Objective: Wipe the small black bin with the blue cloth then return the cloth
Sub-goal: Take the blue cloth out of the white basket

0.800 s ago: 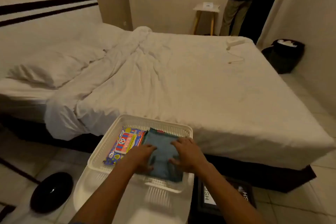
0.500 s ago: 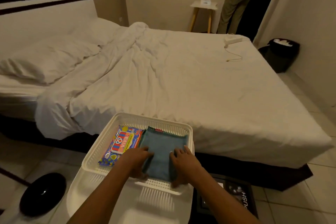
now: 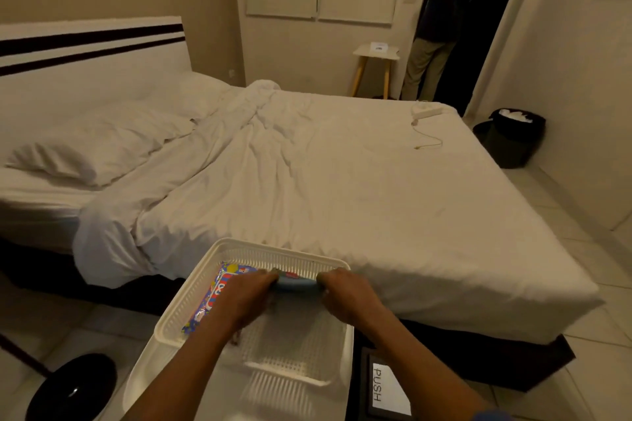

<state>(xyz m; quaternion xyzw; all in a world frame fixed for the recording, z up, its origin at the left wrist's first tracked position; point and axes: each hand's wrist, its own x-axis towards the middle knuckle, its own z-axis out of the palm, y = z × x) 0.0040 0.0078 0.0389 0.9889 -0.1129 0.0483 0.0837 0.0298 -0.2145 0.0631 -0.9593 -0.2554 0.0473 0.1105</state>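
Note:
The blue cloth point(image 3: 296, 284) is bunched between my two hands above the far end of the white slotted basket point(image 3: 178, 311); only a short strip of it shows. My left hand point(image 3: 249, 296) grips its left end and my right hand point(image 3: 349, 296) grips its right end. A black bin with a white "PUSH" flap point(image 3: 388, 388) stands on the floor just right of the basket, below my right forearm.
A colourful packet point(image 3: 213, 294) lies along the basket's left side. The basket rests on a white lidded container point(image 3: 164, 383). The white bed point(image 3: 342, 188) is ahead. A round black object point(image 3: 71, 390) lies on the floor at left. Another black bin point(image 3: 518, 138) stands at far right. A person point(image 3: 441, 20) stands in the doorway.
The cloth lay flat in the basket under both hands. Now both hands have gathered it up at the basket's far end, leaving the basket floor bare.

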